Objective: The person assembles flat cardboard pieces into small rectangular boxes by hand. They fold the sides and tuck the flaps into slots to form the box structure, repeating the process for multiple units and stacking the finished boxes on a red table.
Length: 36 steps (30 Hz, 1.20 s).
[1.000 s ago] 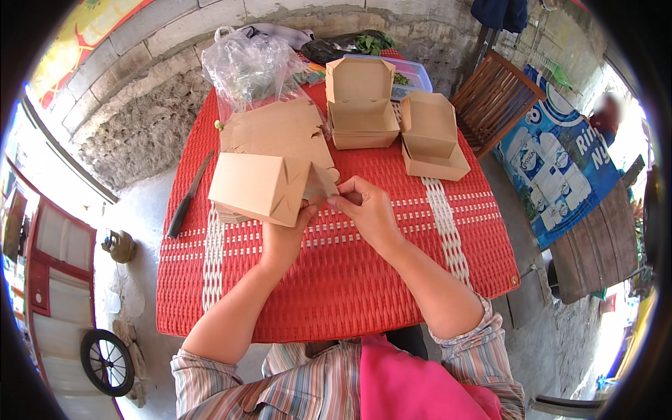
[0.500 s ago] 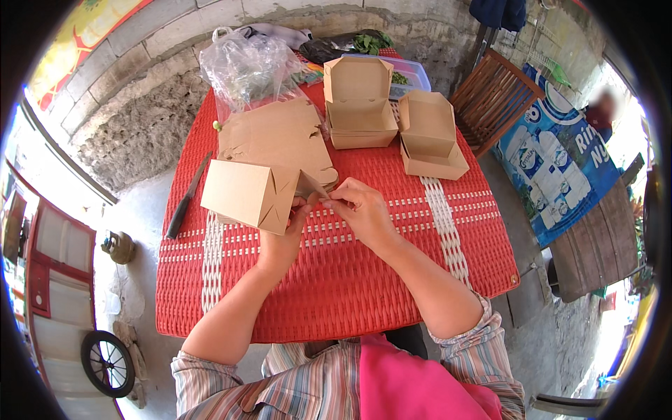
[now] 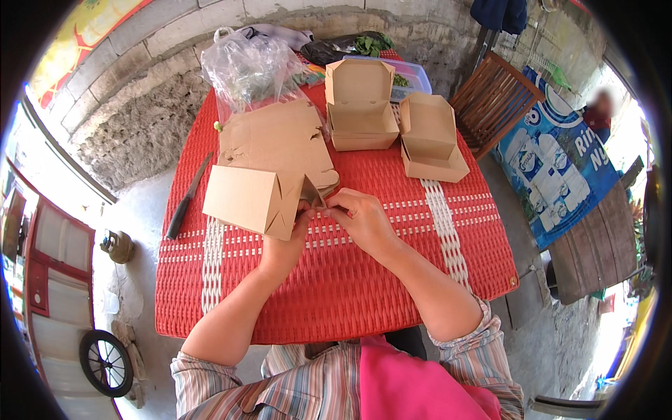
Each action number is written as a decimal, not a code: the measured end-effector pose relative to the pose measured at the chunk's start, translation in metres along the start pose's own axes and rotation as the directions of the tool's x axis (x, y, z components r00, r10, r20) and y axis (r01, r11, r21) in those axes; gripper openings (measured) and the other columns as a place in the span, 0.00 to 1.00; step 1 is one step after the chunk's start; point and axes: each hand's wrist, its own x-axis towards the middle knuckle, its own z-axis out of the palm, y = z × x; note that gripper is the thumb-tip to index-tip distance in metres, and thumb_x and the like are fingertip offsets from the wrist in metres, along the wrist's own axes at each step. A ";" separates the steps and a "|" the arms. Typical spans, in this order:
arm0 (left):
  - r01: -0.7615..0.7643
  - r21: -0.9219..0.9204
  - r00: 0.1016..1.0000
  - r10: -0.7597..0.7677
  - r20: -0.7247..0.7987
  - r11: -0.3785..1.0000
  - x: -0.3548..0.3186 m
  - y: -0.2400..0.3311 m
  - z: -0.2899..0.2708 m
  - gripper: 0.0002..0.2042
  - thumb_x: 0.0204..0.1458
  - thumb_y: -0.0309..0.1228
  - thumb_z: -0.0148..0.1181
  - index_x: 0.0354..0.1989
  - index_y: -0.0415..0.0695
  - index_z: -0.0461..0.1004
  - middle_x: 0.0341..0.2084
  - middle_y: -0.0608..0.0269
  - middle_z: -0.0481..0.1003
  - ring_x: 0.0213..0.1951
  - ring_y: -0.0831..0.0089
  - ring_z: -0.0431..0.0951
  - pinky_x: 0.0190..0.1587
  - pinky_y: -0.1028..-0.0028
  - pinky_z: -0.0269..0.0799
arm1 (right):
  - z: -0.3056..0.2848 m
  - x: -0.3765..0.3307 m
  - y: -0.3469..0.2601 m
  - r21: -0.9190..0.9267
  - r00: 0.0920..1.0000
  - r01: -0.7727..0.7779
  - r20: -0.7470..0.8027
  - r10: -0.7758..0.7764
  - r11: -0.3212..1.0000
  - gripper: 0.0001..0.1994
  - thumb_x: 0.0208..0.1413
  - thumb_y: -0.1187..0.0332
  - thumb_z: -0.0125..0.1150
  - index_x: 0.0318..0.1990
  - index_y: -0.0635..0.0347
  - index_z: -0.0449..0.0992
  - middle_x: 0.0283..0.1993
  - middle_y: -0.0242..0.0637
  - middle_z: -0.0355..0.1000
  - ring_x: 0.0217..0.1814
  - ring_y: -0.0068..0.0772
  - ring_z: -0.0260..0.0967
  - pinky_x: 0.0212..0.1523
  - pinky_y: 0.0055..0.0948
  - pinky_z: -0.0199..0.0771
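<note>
A partly folded brown cardboard food box (image 3: pixel 241 198) lies tilted at the left middle of the table, its near corner raised. My left hand (image 3: pixel 290 236) is closed on the box's right end from below, with some fingers hidden behind the card. Opposite it, my right hand (image 3: pixel 360 217) pinches the edge of a corner flap (image 3: pixel 310 192) that stands up from the box. The two hands' fingertips almost meet at that flap. Beneath and behind the box lie flat brown cardboard sheets (image 3: pixel 273 136) with ragged, notched edges.
Two folded boxes, one open box (image 3: pixel 360 94) and another open box (image 3: pixel 430 133), stand at the back right. A dark-handled knife (image 3: pixel 187 199) lies by the left edge. Plastic bags (image 3: pixel 248 70) and a clear tub (image 3: pixel 413 73) are at the back of the red woven table (image 3: pixel 336 294).
The box's right end has dropped slightly and shifted a little to the right. Both hands keep hold, and the corner flap between them has turned more upright.
</note>
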 end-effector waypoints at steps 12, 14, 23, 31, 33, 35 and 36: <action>-0.363 0.136 0.931 0.365 0.013 0.922 0.003 0.022 -0.001 0.05 0.58 0.25 0.57 0.42 0.41 0.73 0.34 0.62 0.74 0.37 0.70 0.73 0.37 0.72 0.70 | 0.007 -0.002 -0.003 0.031 0.995 0.069 -0.069 -0.066 0.997 0.05 0.52 0.77 0.62 0.36 0.66 0.76 0.34 0.46 0.72 0.37 0.49 0.72 0.37 0.39 0.72; -0.434 0.420 0.880 0.475 0.007 0.797 0.001 0.012 0.001 0.05 0.56 0.24 0.60 0.40 0.40 0.74 0.33 0.60 0.74 0.37 0.65 0.74 0.36 0.67 0.70 | 0.008 -0.002 -0.003 0.012 0.995 0.073 -0.066 -0.072 0.997 0.05 0.52 0.77 0.62 0.37 0.65 0.76 0.35 0.45 0.72 0.38 0.48 0.72 0.38 0.39 0.72; -0.107 -0.396 0.994 0.108 -0.020 0.912 -0.006 0.008 -0.011 0.10 0.56 0.18 0.57 0.46 0.38 0.72 0.41 0.63 0.74 0.43 0.75 0.74 0.41 0.73 0.74 | 0.005 0.001 0.002 0.101 0.986 0.151 -0.092 -0.142 0.983 0.07 0.52 0.79 0.63 0.39 0.62 0.79 0.33 0.36 0.75 0.33 0.30 0.72 0.33 0.27 0.70; -0.369 0.262 0.929 0.355 0.100 0.892 0.008 0.022 -0.018 0.06 0.54 0.22 0.62 0.40 0.38 0.76 0.33 0.60 0.77 0.38 0.72 0.77 0.39 0.75 0.74 | 0.000 -0.003 -0.006 0.076 0.997 0.040 -0.061 -0.036 0.996 0.05 0.52 0.78 0.61 0.37 0.65 0.78 0.36 0.45 0.75 0.38 0.46 0.75 0.38 0.35 0.74; -0.311 0.296 0.950 0.284 0.132 0.903 0.007 0.021 -0.021 0.06 0.54 0.22 0.63 0.40 0.39 0.76 0.32 0.60 0.77 0.36 0.72 0.77 0.39 0.74 0.74 | -0.001 -0.003 -0.015 0.139 0.997 -0.062 -0.043 0.069 0.988 0.04 0.53 0.78 0.61 0.37 0.66 0.78 0.36 0.46 0.75 0.37 0.47 0.74 0.37 0.35 0.74; -0.217 0.204 0.970 0.186 0.159 0.955 0.006 0.012 -0.019 0.07 0.54 0.22 0.63 0.40 0.40 0.76 0.33 0.61 0.77 0.35 0.72 0.77 0.38 0.74 0.75 | -0.003 -0.003 -0.018 0.085 0.998 -0.056 -0.012 0.057 0.995 0.04 0.53 0.77 0.61 0.36 0.66 0.77 0.35 0.46 0.75 0.36 0.47 0.74 0.36 0.35 0.73; -0.208 0.139 0.970 0.186 0.154 0.968 0.006 0.009 -0.018 0.07 0.54 0.22 0.63 0.41 0.40 0.76 0.33 0.61 0.77 0.35 0.72 0.78 0.38 0.74 0.75 | -0.003 -0.003 -0.019 0.058 0.999 -0.053 0.003 0.053 0.997 0.04 0.53 0.77 0.61 0.36 0.67 0.77 0.35 0.46 0.75 0.36 0.46 0.74 0.35 0.35 0.73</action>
